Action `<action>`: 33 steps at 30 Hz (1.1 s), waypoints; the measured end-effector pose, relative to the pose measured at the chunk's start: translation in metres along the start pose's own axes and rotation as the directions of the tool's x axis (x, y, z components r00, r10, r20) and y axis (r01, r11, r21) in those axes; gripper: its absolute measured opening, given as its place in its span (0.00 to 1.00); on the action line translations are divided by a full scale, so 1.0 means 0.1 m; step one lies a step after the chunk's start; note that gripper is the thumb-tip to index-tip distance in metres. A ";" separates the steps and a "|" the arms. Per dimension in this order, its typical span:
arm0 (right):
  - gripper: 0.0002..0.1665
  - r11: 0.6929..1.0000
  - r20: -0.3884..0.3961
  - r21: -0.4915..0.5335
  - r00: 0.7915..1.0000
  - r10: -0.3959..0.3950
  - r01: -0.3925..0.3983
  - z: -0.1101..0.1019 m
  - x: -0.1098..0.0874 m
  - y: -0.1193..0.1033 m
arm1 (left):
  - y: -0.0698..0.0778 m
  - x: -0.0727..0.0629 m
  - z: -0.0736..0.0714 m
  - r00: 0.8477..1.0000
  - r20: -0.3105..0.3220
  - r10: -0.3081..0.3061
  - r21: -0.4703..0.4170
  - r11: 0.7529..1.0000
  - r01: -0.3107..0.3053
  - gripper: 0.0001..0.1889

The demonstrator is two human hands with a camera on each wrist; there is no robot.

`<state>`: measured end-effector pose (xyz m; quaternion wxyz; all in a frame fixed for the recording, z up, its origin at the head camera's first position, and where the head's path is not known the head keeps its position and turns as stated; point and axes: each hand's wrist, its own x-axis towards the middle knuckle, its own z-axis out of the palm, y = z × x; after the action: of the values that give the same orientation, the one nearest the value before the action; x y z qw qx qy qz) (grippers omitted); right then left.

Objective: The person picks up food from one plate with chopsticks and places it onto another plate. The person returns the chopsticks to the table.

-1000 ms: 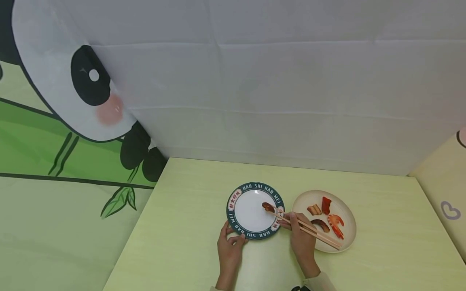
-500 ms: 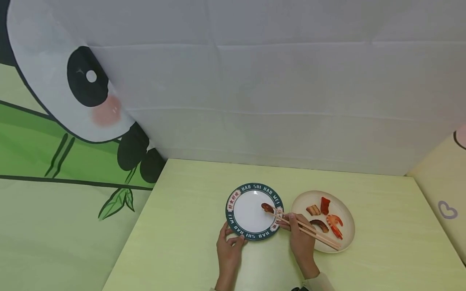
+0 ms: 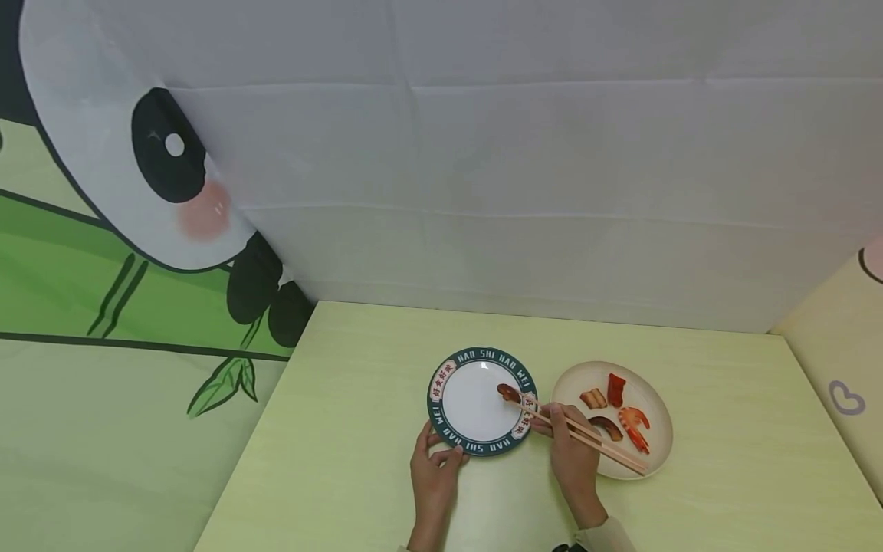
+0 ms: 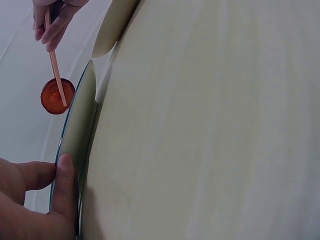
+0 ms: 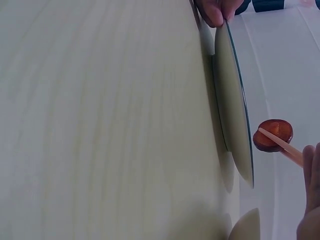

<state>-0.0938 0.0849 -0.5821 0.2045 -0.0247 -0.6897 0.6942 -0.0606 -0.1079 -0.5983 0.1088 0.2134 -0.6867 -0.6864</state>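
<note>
My left hand point(image 3: 436, 475) pinches the near left rim of a white plate with a dark green lettered border point(image 3: 472, 410). In the left wrist view its thumb and a finger point(image 4: 64, 185) meet at the plate's edge. My right hand point(image 3: 571, 456) grips a pair of wooden chopsticks point(image 3: 610, 451), their tips pointing left over that plate. Between the tips is a round, glossy reddish-brown food piece point(image 3: 509, 392). Both wrist views show the piece point(image 5: 274, 135) held above the plate's rim, apart from its surface.
Right of the green-rimmed plate lies a beige plate point(image 3: 658, 441), partly behind my right hand. On it are a shrimp point(image 3: 636, 429), a red piece point(image 3: 617, 389), a striped piece point(image 3: 595, 398) and a dark curved piece point(image 3: 608, 427). The pale yellow table point(image 3: 372, 368) meets a white backdrop.
</note>
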 end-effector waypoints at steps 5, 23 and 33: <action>0.14 1.000 0.001 0.003 1.000 -0.008 0.008 -0.02 0.01 -0.02 | 0.00 0.00 -0.01 1.000 0.002 -0.006 0.007 1.000 0.006 0.41; 0.14 1.000 -0.038 -0.025 0.999 0.013 -0.014 -0.09 0.04 -0.05 | -0.04 0.00 -0.01 1.000 -0.004 -0.025 0.015 1.000 0.025 0.41; 0.14 1.000 -0.054 -0.015 0.999 0.000 -0.001 -0.14 0.07 -0.09 | -0.06 0.03 0.01 1.000 -0.013 -0.017 0.016 1.000 0.017 0.41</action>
<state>-0.0934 0.0998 -0.5728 0.2229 -0.0452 -0.6889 0.6883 -0.0625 -0.1083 -0.6047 0.1058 0.2245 -0.6896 -0.6804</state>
